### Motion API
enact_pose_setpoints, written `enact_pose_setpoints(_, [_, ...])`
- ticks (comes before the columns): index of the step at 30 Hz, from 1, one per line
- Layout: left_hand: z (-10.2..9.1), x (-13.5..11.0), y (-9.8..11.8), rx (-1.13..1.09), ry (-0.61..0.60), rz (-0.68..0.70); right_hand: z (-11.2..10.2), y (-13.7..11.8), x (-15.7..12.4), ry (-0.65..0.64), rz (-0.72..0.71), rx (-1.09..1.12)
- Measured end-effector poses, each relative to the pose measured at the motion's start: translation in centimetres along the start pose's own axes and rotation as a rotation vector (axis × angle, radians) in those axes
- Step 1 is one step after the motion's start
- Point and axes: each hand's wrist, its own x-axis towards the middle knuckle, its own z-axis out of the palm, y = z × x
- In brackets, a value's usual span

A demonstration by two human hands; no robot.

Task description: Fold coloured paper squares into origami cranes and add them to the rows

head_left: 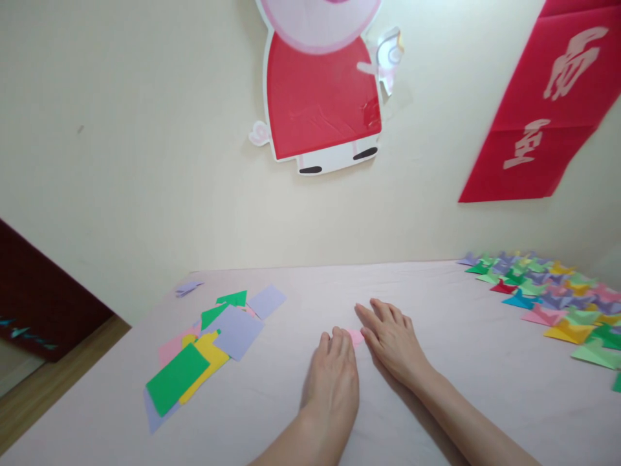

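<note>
A small pink paper (356, 336) lies on the pale table (291, 401), mostly covered by my two hands. My left hand (332, 372) rests on it with the fingers bent down at the tips, pressing the paper's near edge. My right hand (391, 340) lies flat across the paper with its fingers stretched out and together, pointing to the left. Only a small corner of the pink paper shows between the two hands.
Loose coloured paper squares (208, 349) in green, yellow, lilac and pink lie scattered at the left. Several folded paper shapes (553, 294) crowd the right side. A cartoon cut-out (323, 90) and a red banner (548, 110) hang on the wall behind.
</note>
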Motion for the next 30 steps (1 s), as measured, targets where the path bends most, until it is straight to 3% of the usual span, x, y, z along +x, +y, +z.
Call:
enact_pose_setpoints(8, [-0.2,-0.4,-0.4,-0.013,-0.011,-0.016,0.0,0.0,0.0,-0.015,0.006,0.025])
enact_pose_setpoints(12, [-0.8,-0.5,-1.5,-0.049,-0.045,-0.043,0.0,0.4,0.1,-0.012,0.003,0.093])
enact_pose_setpoints(20, [-1.5,0.4,-4.3,-0.233,-0.082,-0.098,-1.4,-0.7,0.8,-0.084,-0.287,0.589])
enact_pose_setpoints(26, [-2.0,0.2,-4.5,-0.468,-0.035,-0.133,-2.1,-1.5,1.4,-0.1,-0.241,0.648])
enact_pose_setpoints(30, [-2.0,0.1,-4.2,-0.735,0.011,-0.223,-2.8,-1.0,1.8,-0.132,-0.126,0.795])
